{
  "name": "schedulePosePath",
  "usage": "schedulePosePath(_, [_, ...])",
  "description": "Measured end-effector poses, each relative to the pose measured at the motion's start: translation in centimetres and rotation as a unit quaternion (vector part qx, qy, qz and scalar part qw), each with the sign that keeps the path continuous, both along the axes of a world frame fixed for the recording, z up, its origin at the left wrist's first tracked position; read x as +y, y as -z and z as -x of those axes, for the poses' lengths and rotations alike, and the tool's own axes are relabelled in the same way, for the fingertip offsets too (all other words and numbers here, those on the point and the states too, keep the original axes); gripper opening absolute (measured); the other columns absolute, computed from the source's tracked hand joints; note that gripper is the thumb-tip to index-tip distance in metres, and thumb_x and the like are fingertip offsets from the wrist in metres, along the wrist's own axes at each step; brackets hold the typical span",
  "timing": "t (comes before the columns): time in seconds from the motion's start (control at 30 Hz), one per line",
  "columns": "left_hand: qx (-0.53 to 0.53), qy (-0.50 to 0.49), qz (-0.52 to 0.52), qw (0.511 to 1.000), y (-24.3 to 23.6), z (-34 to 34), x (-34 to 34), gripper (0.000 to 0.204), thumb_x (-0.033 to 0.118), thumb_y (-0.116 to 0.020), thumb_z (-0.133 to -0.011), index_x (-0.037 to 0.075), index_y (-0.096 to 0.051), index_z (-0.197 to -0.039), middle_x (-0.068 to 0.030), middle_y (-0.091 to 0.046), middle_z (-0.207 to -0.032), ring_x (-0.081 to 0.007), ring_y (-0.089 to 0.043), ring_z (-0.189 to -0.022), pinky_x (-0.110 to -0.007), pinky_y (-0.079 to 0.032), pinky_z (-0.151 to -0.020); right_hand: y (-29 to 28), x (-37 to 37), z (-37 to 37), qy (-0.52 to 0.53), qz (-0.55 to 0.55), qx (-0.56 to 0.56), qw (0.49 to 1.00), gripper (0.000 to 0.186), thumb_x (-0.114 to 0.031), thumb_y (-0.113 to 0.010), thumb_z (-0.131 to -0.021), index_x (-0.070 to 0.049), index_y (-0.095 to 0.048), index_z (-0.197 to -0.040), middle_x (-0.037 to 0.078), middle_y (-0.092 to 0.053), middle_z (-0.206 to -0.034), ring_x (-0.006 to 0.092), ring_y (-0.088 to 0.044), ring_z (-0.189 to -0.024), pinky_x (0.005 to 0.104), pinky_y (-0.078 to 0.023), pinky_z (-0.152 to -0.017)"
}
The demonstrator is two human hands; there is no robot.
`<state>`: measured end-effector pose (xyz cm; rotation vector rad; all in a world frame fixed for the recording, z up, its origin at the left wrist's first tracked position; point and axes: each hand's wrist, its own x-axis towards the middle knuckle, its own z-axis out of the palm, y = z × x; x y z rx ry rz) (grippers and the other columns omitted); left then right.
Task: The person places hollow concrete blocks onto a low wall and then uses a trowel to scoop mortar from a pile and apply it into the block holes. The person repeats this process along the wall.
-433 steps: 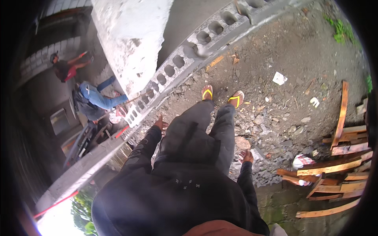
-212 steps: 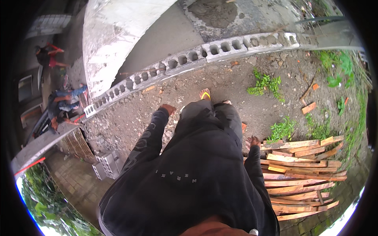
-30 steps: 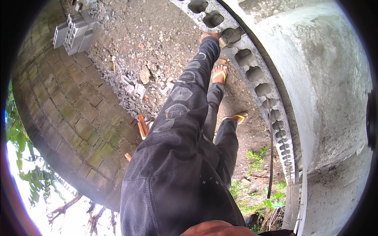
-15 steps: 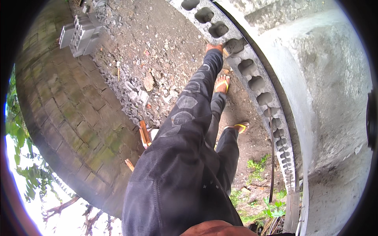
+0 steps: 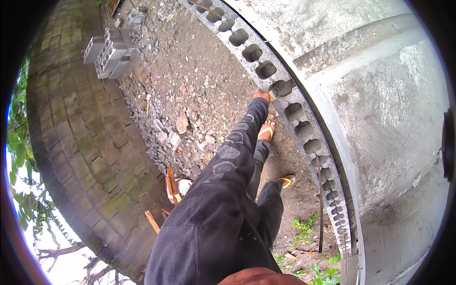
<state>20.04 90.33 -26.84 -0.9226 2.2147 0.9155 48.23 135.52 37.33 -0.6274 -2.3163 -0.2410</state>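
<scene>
My left hand (image 5: 261, 94) reaches out in a dark sleeve (image 5: 232, 152) to the inner edge of a hollow-block wall (image 5: 286, 100). Its fingers look closed and are mostly hidden. A small tan, wood-like piece (image 5: 272, 96) shows against it, but I cannot make out what the hand grips. Beside the hand, a grey shape partly fills one of the open block cores (image 5: 281, 88). My right hand is out of view.
A thin dark rod (image 5: 320, 213) leans on the wall. Loose hollow blocks (image 5: 110, 54) stand by a mossy brick wall (image 5: 90, 137). Rubble (image 5: 166, 130) and wood pieces (image 5: 172, 183) lie on the ground. My sandalled feet (image 5: 267, 130) are beside the block wall; a grey concrete surface (image 5: 380, 142) rises beyond.
The view has shifted, so my left hand and the wall sit lower in the picture. The hand stays at the wall's edge, by the same block core.
</scene>
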Motion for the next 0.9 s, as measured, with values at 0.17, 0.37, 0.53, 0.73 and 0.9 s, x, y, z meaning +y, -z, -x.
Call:
schedulePosePath(0.17, [-0.029,0.041,0.020,0.999,-7.6,-3.3,0.4,0.057,0.027,-0.059,-0.079,-0.002,-0.056,-0.128,-0.0316,-0.056,-0.127,-0.0429,-0.055,-0.121,-0.044,-0.042,-0.105,-2.2,-0.6,1.2,-0.005,0.018,0.025,0.999,0.050,-0.025,-0.031,-0.106,0.010,-0.066,-0.109,0.024,-0.067,-0.104,0.0361,-0.064,-0.095,0.0453,-0.047,-0.089])
schedulePosePath(0.37, [-0.117,0.146,0.000,0.982,-12.2,-13.0,-4.8,0.069,0.039,-0.064,-0.081,0.001,-0.050,-0.137,-0.0289,-0.053,-0.135,-0.0401,-0.051,-0.127,-0.042,-0.041,-0.108,-4.9,-0.7,1.4,-0.045,-0.024,-0.022,0.998,0.042,-0.031,-0.040,-0.105,-0.001,-0.067,-0.116,0.016,-0.067,-0.114,0.0312,-0.063,-0.104,0.0420,-0.048,-0.090])
schedulePosePath(0.53, [-0.150,0.197,0.052,0.967,-17.8,-19.9,-8.7,0.069,0.041,-0.063,-0.081,0.002,-0.051,-0.137,-0.0266,-0.056,-0.133,-0.0387,-0.053,-0.126,-0.043,-0.042,-0.107,-5.2,-0.4,-0.8,-0.020,0.079,0.020,0.996,0.050,-0.035,-0.040,-0.104,0.004,-0.056,-0.130,0.019,-0.058,-0.132,0.0346,-0.049,-0.128,0.0455,-0.030,-0.113])
schedulePosePath(0.73, [-0.137,0.245,0.059,0.958,-27.6,-23.4,-9.5,0.071,0.041,-0.063,-0.081,0.003,-0.050,-0.139,-0.0260,-0.055,-0.134,-0.0391,-0.052,-0.127,-0.043,-0.042,-0.107,-6.2,-3.4,-3.2,-0.023,0.006,-0.030,0.999,0.064,-0.047,-0.037,-0.101,-0.004,-0.035,-0.149,0.019,-0.035,-0.153,0.0380,-0.027,-0.144,0.0582,-0.014,-0.117])
schedulePosePath(0.9, [-0.054,0.341,0.055,0.937,-34.8,-27.5,-8.6,0.072,0.046,-0.062,-0.085,0.004,-0.048,-0.142,-0.0245,-0.053,-0.138,-0.0377,-0.050,-0.129,-0.041,-0.040,-0.109,-0.2,-11.9,-17.6,-0.079,0.089,-0.076,0.990,0.073,-0.053,-0.038,-0.098,-0.005,-0.028,-0.152,0.020,-0.028,-0.157,0.0417,-0.019,-0.147,0.0588,-0.008,-0.117])
